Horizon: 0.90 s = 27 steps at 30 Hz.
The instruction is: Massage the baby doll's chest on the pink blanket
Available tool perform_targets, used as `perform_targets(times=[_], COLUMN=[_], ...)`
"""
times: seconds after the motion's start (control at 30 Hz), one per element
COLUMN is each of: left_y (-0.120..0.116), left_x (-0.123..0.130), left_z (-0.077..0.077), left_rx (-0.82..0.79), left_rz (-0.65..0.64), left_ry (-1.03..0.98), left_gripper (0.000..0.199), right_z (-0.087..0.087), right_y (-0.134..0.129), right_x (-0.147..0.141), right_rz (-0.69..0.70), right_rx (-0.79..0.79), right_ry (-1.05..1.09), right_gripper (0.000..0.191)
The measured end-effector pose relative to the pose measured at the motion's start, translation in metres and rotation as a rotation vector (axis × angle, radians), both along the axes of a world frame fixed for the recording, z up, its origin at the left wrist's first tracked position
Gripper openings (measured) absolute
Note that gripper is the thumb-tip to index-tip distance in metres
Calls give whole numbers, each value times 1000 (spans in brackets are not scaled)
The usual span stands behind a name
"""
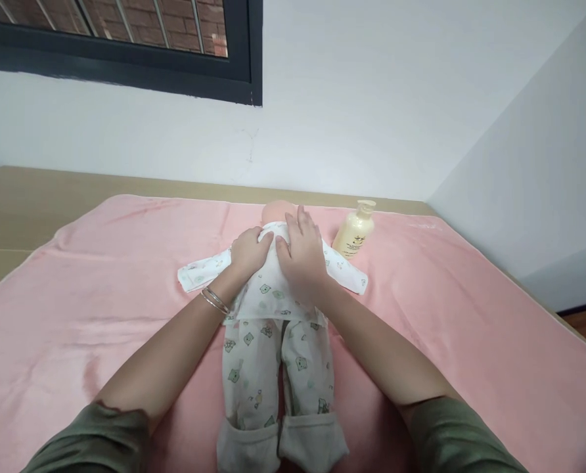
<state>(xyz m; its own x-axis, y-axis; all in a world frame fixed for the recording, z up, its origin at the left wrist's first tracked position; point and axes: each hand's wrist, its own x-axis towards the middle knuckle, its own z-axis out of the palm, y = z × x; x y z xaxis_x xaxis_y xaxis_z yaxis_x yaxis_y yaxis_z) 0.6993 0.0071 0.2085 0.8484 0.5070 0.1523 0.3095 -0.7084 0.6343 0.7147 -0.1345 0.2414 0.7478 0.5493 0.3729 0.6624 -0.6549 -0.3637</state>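
A baby doll lies on its back, its bald head (276, 211) at the far end and partly hidden. It wears a white printed long-sleeved shirt (268, 299) and matching trousers (253, 374) with turned-up cuffs. Both sleeves stretch out sideways. At the doll's shoulder on the left, my left hand (250, 253) curls its fingers around the dressed body, thumb on the chest. My right hand (303, 255) rests flat on the other side of the chest, fingers stretched toward the head. The hidden side of each hand cannot be seen.
A pale yellow pump bottle (355, 230) stands behind the doll's sleeve on the right. Beneath everything, a pink blanket (445, 315) covers a wooden surface (51, 190). A white wall (347, 118) and a dark-framed window (244, 72) bound the far side.
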Motion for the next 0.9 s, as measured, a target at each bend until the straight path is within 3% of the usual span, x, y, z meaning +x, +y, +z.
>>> perform_targets(times=[0.13, 0.37, 0.53, 0.73, 0.9], left_y=[1, 0, 1, 1, 1], left_x=[0, -1, 1, 0, 0], left_z=[-1, 0, -2, 0, -1], left_rx=[17, 4, 26, 12, 31], left_rz=[3, 3, 13, -20, 2], left_ry=[9, 8, 4, 5, 4], left_gripper=[40, 38, 39, 40, 40], right_z=[-10, 3, -9, 3, -11], right_y=[4, -2, 1, -3, 0], right_x=[2, 3, 6, 2, 4], right_rz=[43, 18, 65, 12, 1], right_rx=[-107, 102, -97, 40, -102], right_ry=[78, -8, 59, -5, 36], right_gripper=[53, 59, 51, 55, 54])
